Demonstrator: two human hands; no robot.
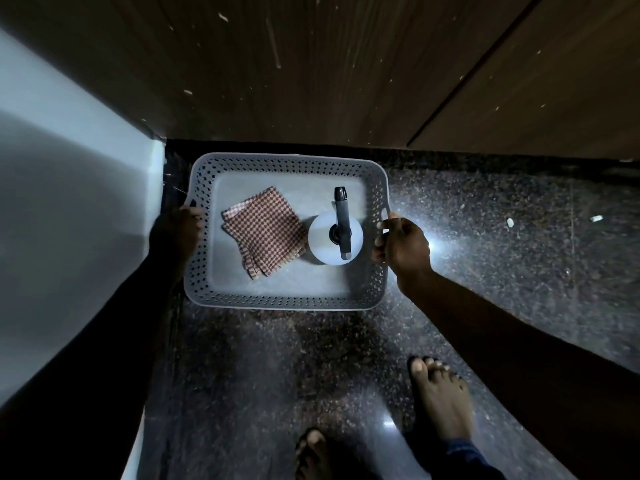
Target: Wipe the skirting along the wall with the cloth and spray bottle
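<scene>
Your left hand (178,230) is closed around the handle at the left end of a grey perforated basket (287,299); your right hand (403,242) is clamped on the handle cut-out at the right end, fingers curled over the rim. Contents of the basket: one checked red-and-white cloth (265,232), folded, lying flat on the basket floor toward the left end, turned diagonally to the walls; one spray bottle (336,237), white body with a black trigger head, standing upright toward the right end, nozzle pointing at the far wall. Cloth and bottle sit just beside each other, near touching at the cloth's right corner. Below the basket: dark speckled stone floor (519,237). Far side: a dark skirting (485,157) strip under wood-grain panels (311,64). Left: a pale wall (69,168). Your two bare feet (441,400) stand on the floor near the bottom edge.
</scene>
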